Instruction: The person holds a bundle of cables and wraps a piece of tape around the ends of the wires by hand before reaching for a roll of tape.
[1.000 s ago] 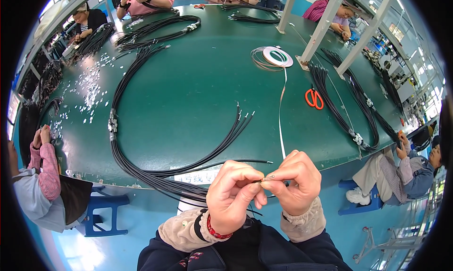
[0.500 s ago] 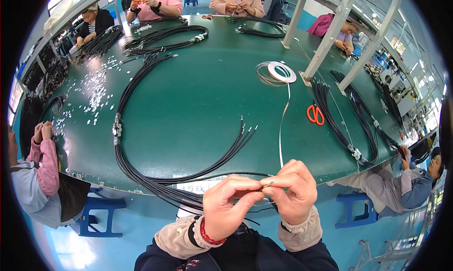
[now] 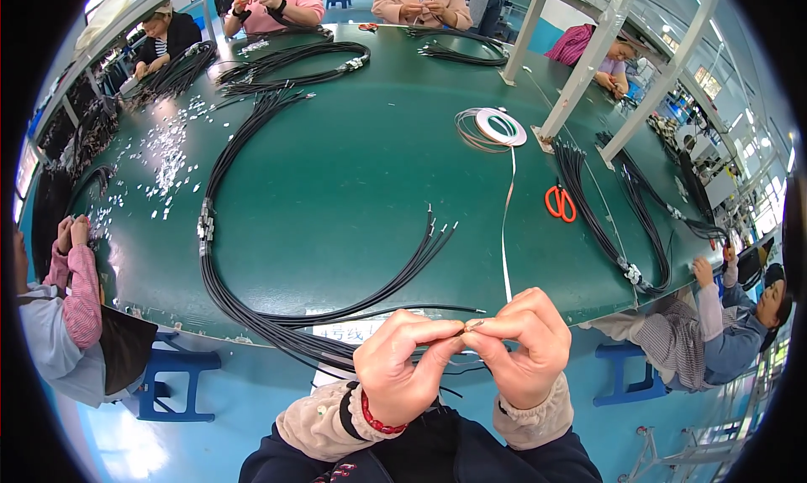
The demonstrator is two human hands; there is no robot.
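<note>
Both hands met just off the near edge of the green table (image 3: 353, 172), at about 6 o'clock in the view. The left hand (image 3: 402, 368) and right hand (image 3: 521, 342) were curled nearly closed, thumbs and forefingers pinching the small metal-tipped end of a black wire (image 3: 472, 323) between them (the tip barely visible). A white tape strip (image 3: 507, 231) ran toward 12 o'clock to its roll (image 3: 501, 126). Orange scissors (image 3: 561, 203) lay at 2 o'clock.

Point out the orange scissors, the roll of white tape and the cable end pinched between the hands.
orange scissors (image 3: 560, 204), head view, on the handles.
roll of white tape (image 3: 501, 126), head view, on its flat ring.
cable end (image 3: 472, 323), head view, on the tip between the fingertips.
</note>
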